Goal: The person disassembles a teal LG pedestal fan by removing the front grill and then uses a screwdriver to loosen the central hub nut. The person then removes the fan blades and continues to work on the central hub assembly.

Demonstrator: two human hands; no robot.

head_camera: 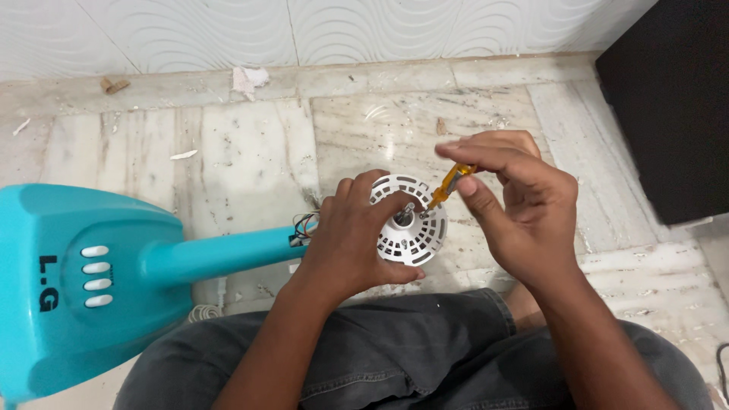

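White vented motor housing [412,224], round, at the end of the teal fan stand [220,257] that lies along the marble floor [250,152] — held just above the person's lap. Left hand [351,243] closed around the housing's left rim. Right hand [516,201], to its right, pinches a yellow-handled screwdriver [448,186]; the long axis slants down-left, tip at the housing's centre. Loose wires [304,225] show at the stand's end.

White round vented motor housing [410,228], slotted all around, stood at the end of the teal fan stem above the marble floor; yellow-handled screwdriver [448,186] slanted down, its tip at the housing's centre hub
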